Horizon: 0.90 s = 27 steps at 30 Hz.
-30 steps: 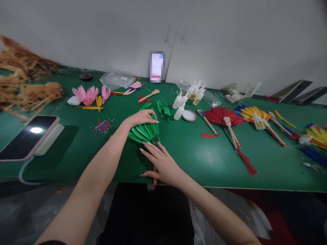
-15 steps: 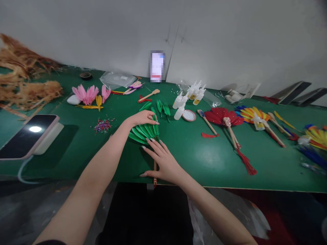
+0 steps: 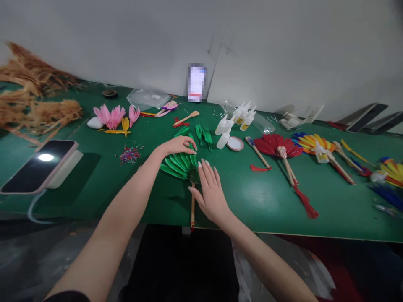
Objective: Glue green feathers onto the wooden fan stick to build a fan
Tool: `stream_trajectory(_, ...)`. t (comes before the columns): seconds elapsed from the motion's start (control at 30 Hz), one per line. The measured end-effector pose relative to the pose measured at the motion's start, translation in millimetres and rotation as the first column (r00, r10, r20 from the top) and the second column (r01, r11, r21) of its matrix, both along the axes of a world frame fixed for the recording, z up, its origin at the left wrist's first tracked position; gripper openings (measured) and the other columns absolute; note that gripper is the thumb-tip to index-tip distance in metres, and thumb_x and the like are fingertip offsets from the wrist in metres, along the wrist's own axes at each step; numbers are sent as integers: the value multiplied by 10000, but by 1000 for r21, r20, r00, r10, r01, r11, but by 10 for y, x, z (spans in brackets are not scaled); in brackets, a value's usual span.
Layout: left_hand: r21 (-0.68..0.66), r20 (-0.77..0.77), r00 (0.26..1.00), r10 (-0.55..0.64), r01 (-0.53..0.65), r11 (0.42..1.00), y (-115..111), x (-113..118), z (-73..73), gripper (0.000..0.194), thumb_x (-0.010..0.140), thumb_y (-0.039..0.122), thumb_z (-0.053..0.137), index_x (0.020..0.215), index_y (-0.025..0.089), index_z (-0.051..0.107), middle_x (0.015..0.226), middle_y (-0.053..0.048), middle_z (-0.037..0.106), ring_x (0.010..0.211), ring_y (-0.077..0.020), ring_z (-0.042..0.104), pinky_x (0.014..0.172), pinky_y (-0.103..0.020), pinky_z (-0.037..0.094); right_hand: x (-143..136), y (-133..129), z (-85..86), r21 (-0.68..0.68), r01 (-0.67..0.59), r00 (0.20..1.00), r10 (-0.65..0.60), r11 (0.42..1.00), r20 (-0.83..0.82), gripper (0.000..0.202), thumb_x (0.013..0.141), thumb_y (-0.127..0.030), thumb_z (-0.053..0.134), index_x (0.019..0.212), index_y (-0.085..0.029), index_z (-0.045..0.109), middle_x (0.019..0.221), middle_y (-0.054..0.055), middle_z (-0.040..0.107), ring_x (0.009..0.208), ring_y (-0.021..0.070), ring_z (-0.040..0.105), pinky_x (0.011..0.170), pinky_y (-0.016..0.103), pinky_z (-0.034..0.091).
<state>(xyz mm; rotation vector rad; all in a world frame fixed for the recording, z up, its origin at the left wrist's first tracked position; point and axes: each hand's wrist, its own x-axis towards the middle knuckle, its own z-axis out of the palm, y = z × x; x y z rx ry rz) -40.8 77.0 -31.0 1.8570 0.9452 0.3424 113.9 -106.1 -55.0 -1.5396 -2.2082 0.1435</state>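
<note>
While right fingers [image 3: 208, 173] stretch loose, left fingers [image 3: 187, 140] of unclear grip, green feather fan [image 3: 181, 164], overlapping plumes [image 3: 172, 168], wooden handle [image 3: 193, 206]

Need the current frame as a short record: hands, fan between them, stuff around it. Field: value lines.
left_hand: bent over the upper feathers; grip unclear
right_hand: fingers extended, at the fan's right edge
fan: green feathers, wooden handle toward the person
beyond_fan: loose green feathers, small bottles, round dish
left_side: pink feathers, multicolored bits
right_side: red feather fan
surface: green table
</note>
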Motion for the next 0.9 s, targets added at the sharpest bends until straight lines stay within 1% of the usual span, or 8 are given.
stream_trajectory(0.07,8,0,999,52,-52,999,15,-21,-9,321,715,435,657,915,184,664,786,-34,688,740,-179,615,652,-272,420,-28,27,-37,-21,36,998,-35,999,44,663,954,-504,290,1451,-65,284,1536,175,260,1447,262,172,1162,498,205)
stream_trajectory(0.13,26,-19,993,119,-118,993,43,-49,-27,328,777,455,582,940,187,679,815,-44,686,724,-170,601,613,-262,405,-55,46,-65,-39,55,996,-53,998,70,676,953,-522,272,1418,-38,348,1531,175,271,1439,266,203,1163,477,212)
stream_trajectory(0.2,36,-25,986,163,-162,986,77,-75,-54,337,826,441,511,955,185,688,828,-53,683,695,-158,587,589,-259,398,-74,53,-81,-40,68,995,-64,997,80,681,954,-526,264,1406,-28,370,1524,173,288,1433,262,223,1164,464,214)
stream_trajectory(0.27,26,-10,985,174,-174,984,105,-95,-82,352,851,426,469,959,176,691,848,-66,686,692,-150,584,592,-259,408,-81,52,-89,-28,78,994,-76,997,82,676,952,-527,271,1407,-37,372,1521,168,299,1432,259,227,1164,469,211)
stream_trajectory(0.5,24,-4,979,202,-202,979,115,-113,-117,357,744,475,618,925,180,708,752,-42,680,633,-146,555,567,-262,379,-87,41,-111,-5,82,993,-81,997,87,650,956,-516,271,1410,-63,377,1517,165,310,1426,262,240,1158,499,200)
stream_trajectory(0.67,15,32,961,273,-274,962,134,-105,-126,321,811,440,551,866,165,705,768,-74,710,601,-135,562,563,-260,402,-99,46,-110,0,93,991,-93,996,92,637,957,-510,276,1405,-71,387,1515,156,318,1421,266,254,1160,508,173)
stream_trajectory(0.8,68,78,909,408,-414,908,144,-101,-114,334,851,439,484,851,156,662,753,-82,731,559,-127,546,565,-254,413,-110,45,-119,-7,100,990,-99,995,101,649,957,-515,274,1403,-58,387,1523,151,300,1421,270,250,1164,503,159)
stream_trajectory(0.9,163,118,825,553,-565,809,143,-116,-85,329,857,436,451,863,164,636,738,-63,726,562,-137,548,574,-256,409,-113,25,-116,5,100,992,-100,995,78,658,955,-514,287,1411,-46,363,1527,159,289,1424,271,241,1163,502,167)
